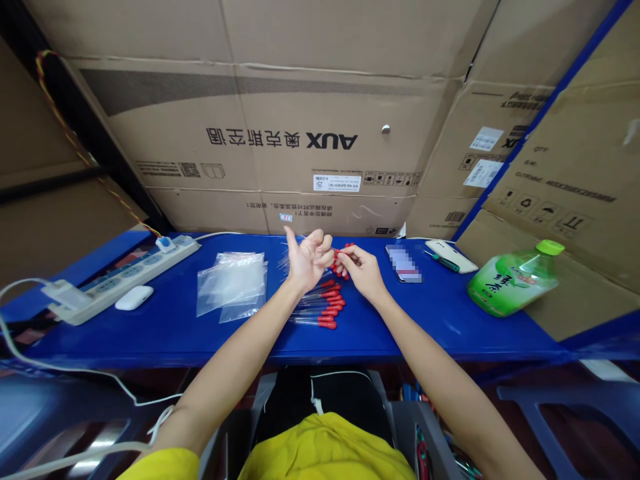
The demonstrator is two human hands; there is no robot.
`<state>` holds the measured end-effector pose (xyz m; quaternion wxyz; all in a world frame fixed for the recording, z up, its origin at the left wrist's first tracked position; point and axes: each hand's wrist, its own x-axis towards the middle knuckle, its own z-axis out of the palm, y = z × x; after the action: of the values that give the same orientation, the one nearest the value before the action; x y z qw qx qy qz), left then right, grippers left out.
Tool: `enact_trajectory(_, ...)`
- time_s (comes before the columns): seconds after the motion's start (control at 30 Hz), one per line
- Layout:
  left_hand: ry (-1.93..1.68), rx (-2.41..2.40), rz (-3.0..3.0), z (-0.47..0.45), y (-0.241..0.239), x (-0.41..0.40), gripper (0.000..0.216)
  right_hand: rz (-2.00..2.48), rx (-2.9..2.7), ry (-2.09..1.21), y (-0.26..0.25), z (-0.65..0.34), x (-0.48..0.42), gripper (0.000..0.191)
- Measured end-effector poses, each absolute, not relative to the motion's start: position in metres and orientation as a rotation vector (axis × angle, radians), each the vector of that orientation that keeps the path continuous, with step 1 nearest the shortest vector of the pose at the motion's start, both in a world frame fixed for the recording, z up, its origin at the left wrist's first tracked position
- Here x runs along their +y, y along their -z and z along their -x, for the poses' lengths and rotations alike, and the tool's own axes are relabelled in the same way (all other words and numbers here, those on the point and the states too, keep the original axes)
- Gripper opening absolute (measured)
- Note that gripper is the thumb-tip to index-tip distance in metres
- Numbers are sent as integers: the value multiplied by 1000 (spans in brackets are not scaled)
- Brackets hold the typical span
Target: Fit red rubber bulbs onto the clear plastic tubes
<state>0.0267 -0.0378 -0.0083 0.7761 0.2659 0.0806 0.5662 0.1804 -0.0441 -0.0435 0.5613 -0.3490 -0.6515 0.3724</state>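
Several clear droppers with red bulbs (327,325) lie side by side on the blue table, bulbs to the right. Above them, my left hand (309,257) is turned palm up. Its thumb stands away from its half-bent fingers, and no object shows in the palm. My right hand (363,272) meets its fingertips from the right, with thumb and forefinger pinched at a red dropper bulb (340,269). More red bulbs crowd behind the right fingers, partly hidden. Thin clear tubes show behind the left hand.
Clear plastic bags (233,283) lie left of the droppers. Farther left are a white earphone case (134,297) and a power strip (125,277). To the right are a phone (404,264), a green screwdriver (443,261) and a green bottle (513,280). Cardboard (280,100) walls the back.
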Motion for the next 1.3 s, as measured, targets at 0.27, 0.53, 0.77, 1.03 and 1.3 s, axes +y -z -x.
enact_trajectory(0.27,-1181,201,-601,-26,13,-34,57,812,-1513,-857,45,-180,-45,32)
enact_trajectory(0.53,-1181,196,-518,-28,16,-35,53,768,-1535,-816,50,-179,-46,28)
enact_trajectory(0.77,-1188,156,-503,-29,16,-35,50,761,-1557,-802,50,-180,-45,27)
enact_trajectory(1.03,-1187,131,-514,-24,6,-38,49,735,-1574,-924,46,-181,-43,34)
enact_trajectory(1.3,-1211,85,-601,-30,11,-37,53,836,-1647,-708,44,-186,-44,29)
